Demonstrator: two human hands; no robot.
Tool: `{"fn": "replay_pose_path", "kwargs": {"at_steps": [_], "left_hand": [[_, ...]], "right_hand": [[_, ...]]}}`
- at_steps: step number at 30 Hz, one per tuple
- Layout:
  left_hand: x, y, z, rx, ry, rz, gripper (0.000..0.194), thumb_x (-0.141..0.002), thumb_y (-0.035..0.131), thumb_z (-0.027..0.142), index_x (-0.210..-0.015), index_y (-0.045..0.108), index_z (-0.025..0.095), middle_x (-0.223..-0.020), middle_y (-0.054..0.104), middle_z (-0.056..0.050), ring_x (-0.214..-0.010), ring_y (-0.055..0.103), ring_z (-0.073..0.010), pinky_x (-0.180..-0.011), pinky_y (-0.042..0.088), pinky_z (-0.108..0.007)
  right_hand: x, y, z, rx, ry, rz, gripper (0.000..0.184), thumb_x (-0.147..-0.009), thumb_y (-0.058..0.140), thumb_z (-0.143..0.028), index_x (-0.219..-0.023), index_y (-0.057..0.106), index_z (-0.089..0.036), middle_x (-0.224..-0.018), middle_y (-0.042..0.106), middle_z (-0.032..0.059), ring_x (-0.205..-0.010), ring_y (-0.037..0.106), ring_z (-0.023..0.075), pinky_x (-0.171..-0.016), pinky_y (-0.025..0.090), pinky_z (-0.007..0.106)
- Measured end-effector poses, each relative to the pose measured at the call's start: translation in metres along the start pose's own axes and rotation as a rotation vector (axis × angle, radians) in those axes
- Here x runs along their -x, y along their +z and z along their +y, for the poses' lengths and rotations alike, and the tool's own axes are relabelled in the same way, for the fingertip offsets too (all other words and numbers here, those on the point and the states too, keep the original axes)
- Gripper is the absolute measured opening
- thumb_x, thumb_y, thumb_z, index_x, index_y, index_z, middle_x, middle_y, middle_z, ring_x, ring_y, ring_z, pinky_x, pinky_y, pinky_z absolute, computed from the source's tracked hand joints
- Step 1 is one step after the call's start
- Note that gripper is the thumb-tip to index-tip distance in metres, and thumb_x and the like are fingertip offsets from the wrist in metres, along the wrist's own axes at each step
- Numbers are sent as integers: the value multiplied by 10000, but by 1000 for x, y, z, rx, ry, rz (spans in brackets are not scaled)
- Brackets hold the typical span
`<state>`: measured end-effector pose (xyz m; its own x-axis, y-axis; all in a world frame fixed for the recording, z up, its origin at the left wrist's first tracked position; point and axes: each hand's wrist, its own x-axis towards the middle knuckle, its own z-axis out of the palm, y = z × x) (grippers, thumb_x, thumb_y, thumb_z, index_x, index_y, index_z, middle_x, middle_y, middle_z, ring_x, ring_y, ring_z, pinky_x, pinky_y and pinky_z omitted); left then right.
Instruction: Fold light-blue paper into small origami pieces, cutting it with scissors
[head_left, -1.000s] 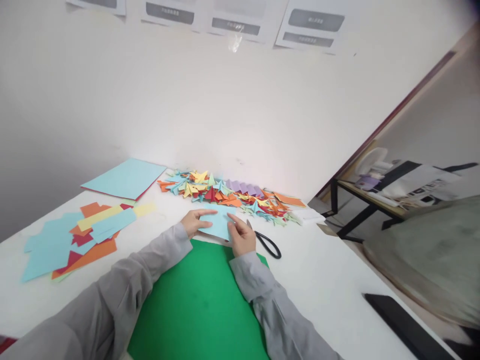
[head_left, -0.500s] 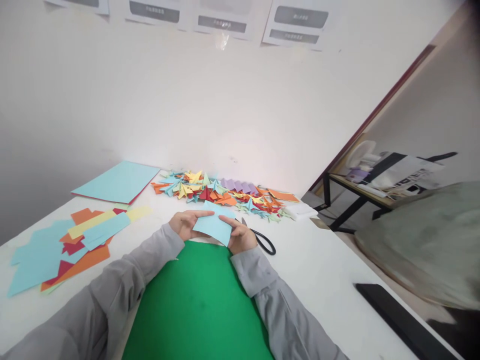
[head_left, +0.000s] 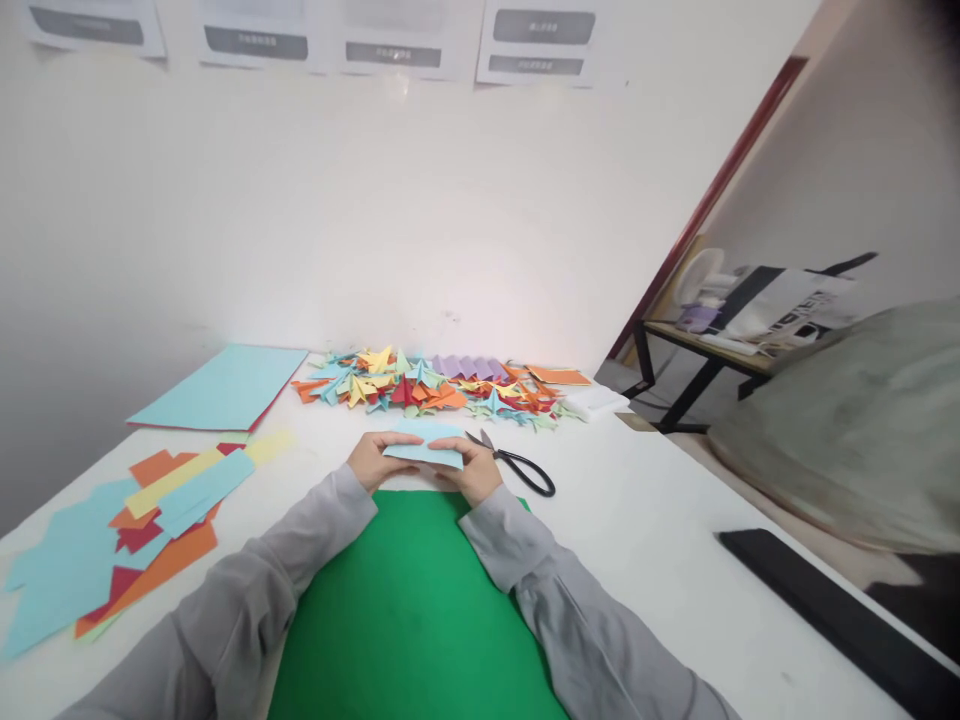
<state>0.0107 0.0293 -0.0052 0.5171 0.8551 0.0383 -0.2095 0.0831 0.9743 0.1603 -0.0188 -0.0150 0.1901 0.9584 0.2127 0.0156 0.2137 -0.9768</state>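
Note:
A small light-blue sheet of paper [head_left: 426, 446] is held between both hands, just past the far edge of a green mat [head_left: 420, 600]. My left hand [head_left: 372, 460] pinches its left side, thumb and fingers closed on it. On its right side, my right hand [head_left: 477, 470] grips the same sheet. The paper looks bent across its width, but the exact fold is hard to make out. Right beside my right hand lies a pair of scissors [head_left: 525, 468] with black handles, blades apart. Behind the sheet stretches a pile of folded paper pieces [head_left: 405, 385] in many colours.
Loose coloured paper scraps [head_left: 150, 530] spread over the left of the white table [head_left: 637, 560]. A larger light-blue sheet [head_left: 225, 385] lies at the back left. A white object [head_left: 596, 402] sits back right. A long black bar [head_left: 817, 610] lies along the right edge.
The light-blue paper has gone from nearly flat, facing me, to tilted and bent, its visible face now narrower. Both hands have drawn level around it. The camera view has turned slightly right.

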Motion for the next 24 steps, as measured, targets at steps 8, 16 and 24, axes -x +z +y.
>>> {"fn": "replay_pose_path", "kwargs": {"at_steps": [8, 16, 24], "left_hand": [[-2, 0, 2, -308, 280, 27, 196, -520, 681, 226, -706, 681, 164, -847, 644, -64, -848, 565, -203, -787, 422, -293], [-2, 3, 0, -155, 71, 184, 236, -478, 700, 293, -645, 672, 129, -670, 667, -42, -651, 596, -195, -647, 474, -310], [-1, 3, -1, -132, 108, 130, 257, -448, 716, 273, -650, 674, 119, -638, 666, -48, -608, 604, -181, -638, 483, -303]], "right_hand": [[3, 2, -6, 60, -9, 11, 311, -478, 698, -323, -743, 656, -166, -654, 619, 25, -536, 555, 136, -509, 469, 284], [2, 4, 0, -99, 118, 120, 270, -517, 671, -391, -607, 647, -137, -575, 615, 28, -546, 558, 128, -529, 482, 278], [6, 3, -10, -43, 112, 4, 198, -496, 698, -338, -624, 659, -193, -598, 588, -8, -563, 528, 116, -516, 458, 258]]}}
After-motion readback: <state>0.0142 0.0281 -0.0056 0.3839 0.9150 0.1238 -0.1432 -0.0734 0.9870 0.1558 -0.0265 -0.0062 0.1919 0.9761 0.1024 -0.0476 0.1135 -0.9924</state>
